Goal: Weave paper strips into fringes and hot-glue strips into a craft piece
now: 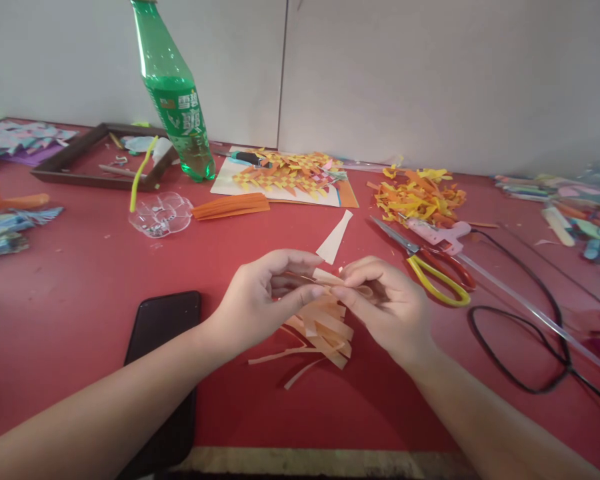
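Both your grips are pinched nearly closed, right in the middle of the frame: left hand (pixel 260 293) and right hand (pixel 390 300), thumb tips close together, fingers curled behind, all on a peach paper strip (pixel 353 288). The right end bends round into a narrow loop by your right fingers, and the pale paper stretches between the two pinches.

Just below, a peach paper bundle (pixel 325 327) spreads out, flat strips crossing each other, thin tails trailing to the lower left; whether it joins what you hold, you can't tell from here. Beyond your fingers, at upper centre, lies a tapered cream paper piece (pixel 335 237), its lower end close to your left fingertips.

Now the edges. Your left forearm crosses over the black smartphone (pixel 163 320) at lower left, and red tabletop (pixel 380 413) runs between phone and bundle, down to the pale table edge (pixel 280 460) at the bottom. On the right, scissors (pixel 413 248) lie with blades parted, yellow and red handles near your right hand. Past them sit a pink glue gun (pixel 437 233) and its looping black cord (pixel 564 333), bounding that side.
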Action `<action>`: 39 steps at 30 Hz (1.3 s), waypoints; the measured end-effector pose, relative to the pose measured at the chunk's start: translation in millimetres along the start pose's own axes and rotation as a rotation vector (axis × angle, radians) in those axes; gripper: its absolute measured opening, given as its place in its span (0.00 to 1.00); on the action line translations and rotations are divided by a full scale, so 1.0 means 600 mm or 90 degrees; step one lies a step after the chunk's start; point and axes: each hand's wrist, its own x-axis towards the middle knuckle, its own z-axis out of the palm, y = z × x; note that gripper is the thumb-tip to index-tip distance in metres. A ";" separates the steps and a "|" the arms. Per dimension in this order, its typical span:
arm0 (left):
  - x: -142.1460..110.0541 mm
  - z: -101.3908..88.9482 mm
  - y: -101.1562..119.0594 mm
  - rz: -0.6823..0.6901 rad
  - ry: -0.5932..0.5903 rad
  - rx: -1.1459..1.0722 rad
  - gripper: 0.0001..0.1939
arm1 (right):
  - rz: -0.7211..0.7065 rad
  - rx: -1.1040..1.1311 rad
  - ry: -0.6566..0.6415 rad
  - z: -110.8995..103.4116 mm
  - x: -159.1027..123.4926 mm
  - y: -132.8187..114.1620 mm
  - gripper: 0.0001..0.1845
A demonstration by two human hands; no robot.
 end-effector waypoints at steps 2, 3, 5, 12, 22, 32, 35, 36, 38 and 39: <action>0.000 0.000 -0.005 0.035 0.056 0.064 0.14 | 0.013 0.009 -0.002 0.002 -0.001 0.000 0.08; 0.001 0.000 -0.006 0.047 0.068 0.083 0.13 | 0.018 0.013 -0.006 0.002 -0.001 0.000 0.08; 0.002 0.000 -0.007 0.057 0.073 0.097 0.14 | 0.024 0.020 -0.012 0.004 -0.002 0.002 0.09; 0.003 0.000 -0.004 0.040 0.061 0.066 0.08 | 0.046 0.049 -0.005 0.006 -0.006 -0.003 0.08; 0.008 -0.005 0.005 -0.006 0.108 0.018 0.10 | 0.019 0.067 0.043 -0.004 0.003 -0.012 0.04; 0.010 -0.009 0.003 -0.028 0.133 -0.003 0.10 | 0.043 0.085 0.086 -0.005 0.007 0.000 0.04; 0.010 -0.009 0.002 -0.029 0.146 -0.035 0.10 | 0.055 0.099 0.096 -0.008 0.011 0.007 0.06; 0.010 -0.009 0.001 -0.028 0.148 -0.046 0.10 | 0.059 0.104 0.099 -0.009 0.012 0.009 0.07; 0.010 -0.008 0.000 -0.026 0.151 -0.056 0.10 | 0.060 0.117 0.097 -0.010 0.014 0.015 0.07; 0.010 -0.007 0.000 -0.026 0.149 -0.055 0.10 | 0.056 0.128 0.088 -0.010 0.014 0.019 0.06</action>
